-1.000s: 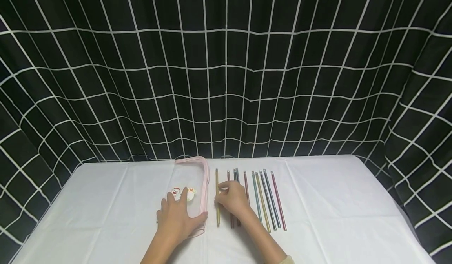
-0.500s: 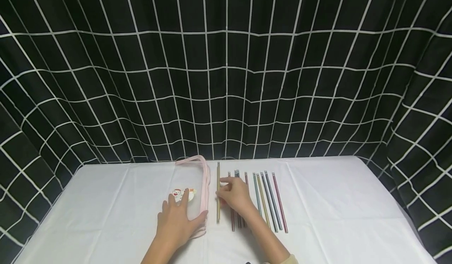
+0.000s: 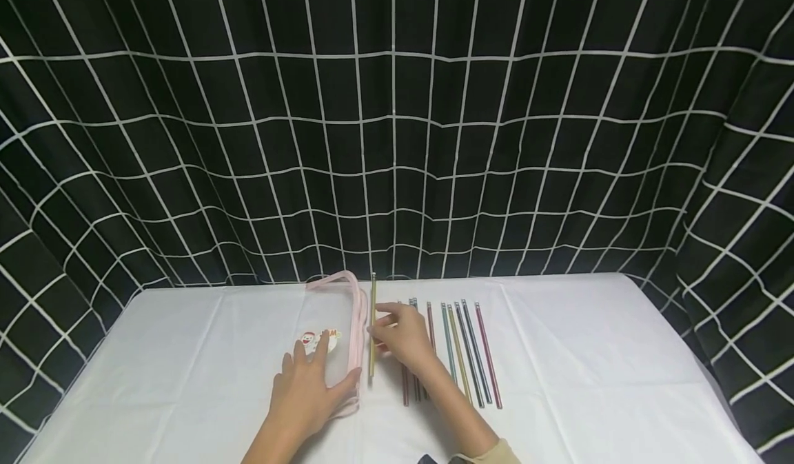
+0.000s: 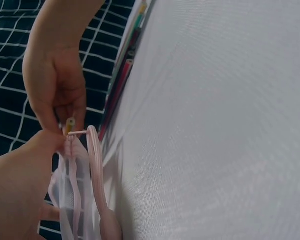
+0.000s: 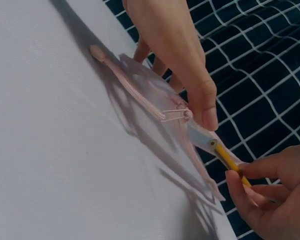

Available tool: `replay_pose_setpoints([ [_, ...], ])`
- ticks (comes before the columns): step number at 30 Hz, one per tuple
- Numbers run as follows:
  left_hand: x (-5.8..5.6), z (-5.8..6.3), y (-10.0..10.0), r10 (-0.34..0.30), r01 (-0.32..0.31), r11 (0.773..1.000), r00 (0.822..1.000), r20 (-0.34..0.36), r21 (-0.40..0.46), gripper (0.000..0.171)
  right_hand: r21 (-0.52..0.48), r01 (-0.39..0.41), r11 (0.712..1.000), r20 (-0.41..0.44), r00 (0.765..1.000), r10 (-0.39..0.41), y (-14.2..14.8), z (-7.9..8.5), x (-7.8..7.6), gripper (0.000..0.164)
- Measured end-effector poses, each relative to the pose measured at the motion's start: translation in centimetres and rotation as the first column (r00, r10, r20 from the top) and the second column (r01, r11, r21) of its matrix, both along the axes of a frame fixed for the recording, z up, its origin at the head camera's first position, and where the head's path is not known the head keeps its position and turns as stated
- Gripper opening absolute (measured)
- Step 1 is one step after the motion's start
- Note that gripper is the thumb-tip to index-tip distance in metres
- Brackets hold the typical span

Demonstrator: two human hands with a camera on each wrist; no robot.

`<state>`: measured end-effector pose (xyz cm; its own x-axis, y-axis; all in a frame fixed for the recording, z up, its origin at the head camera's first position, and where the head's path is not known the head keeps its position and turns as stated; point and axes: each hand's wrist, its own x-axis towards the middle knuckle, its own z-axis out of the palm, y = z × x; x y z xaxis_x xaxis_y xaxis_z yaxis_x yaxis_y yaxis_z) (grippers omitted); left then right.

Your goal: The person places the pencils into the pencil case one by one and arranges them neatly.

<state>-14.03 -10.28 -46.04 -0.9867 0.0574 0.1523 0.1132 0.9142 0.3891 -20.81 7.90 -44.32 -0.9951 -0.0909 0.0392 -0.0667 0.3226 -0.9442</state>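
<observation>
A clear pouch with a pink zipper edge (image 3: pixel 358 326) and cartoon stickers lies on the white table, its opening facing right. My left hand (image 3: pixel 302 388) rests on the pouch with fingers spread and the thumb (image 5: pixel 208 112) at the zipper edge. In the right wrist view, the pouch mouth gapes beneath that thumb. My right hand (image 3: pixel 403 336) pinches a yellow pencil (image 3: pixel 373 312) between thumb and fingers. The pencil is raised beside the pouch's opening, and its near end (image 5: pixel 213 144) shows close to the zipper in the right wrist view.
Several pencils in red, green, yellow and dark colours lie in a row right of the pouch, including a red pencil (image 3: pixel 489 357) at the far right. My right forearm partly covers some. A black curtain with white grid lines (image 3: pixel 397 140) hangs behind the white tabletop (image 3: pixel 589 360).
My right hand has lifted the yellow pencil off the table and carried it away from me and slightly left, to the pouch's edge. My left hand has hardly moved.
</observation>
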Motion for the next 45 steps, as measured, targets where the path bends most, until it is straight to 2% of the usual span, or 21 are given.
replay_pose_setpoints([
  [14, 0.1, 0.1, -0.6, -0.006, 0.005, 1.000, 1.000, 0.022, 0.013, 0.084, -0.085, 0.056, 0.995, -0.004, 0.998, -0.056, -1.4, -0.6, 0.3, 0.051],
  [20, -0.1, 0.0, -0.5, -0.007, 0.007, 1.000, 1.000, -0.005, 0.018, 0.081, -0.154, 0.042, 0.987, 0.001, 0.999, -0.042, -1.9, -1.0, 0.4, 0.049],
  [25, -0.1, -0.1, -0.4, -0.001, 0.001, 1.000, 1.000, -0.005, 0.030, 0.081, -0.193, 0.029, 0.981, 0.038, 0.999, -0.022, -2.2, -1.3, 0.6, 0.048],
  [36, 0.0, -0.3, -0.2, 0.001, 0.000, 0.999, 1.000, -0.025, 0.041, 0.081, -0.105, -0.003, 0.995, 0.008, 1.000, 0.004, -2.6, -2.0, 0.6, 0.042],
  [45, 0.1, -0.1, -0.2, 0.000, 0.001, 0.999, 1.000, -0.030, 0.036, 0.080, -0.094, -0.046, 0.995, 0.012, 0.999, 0.047, -2.4, -2.0, 0.6, 0.041],
])
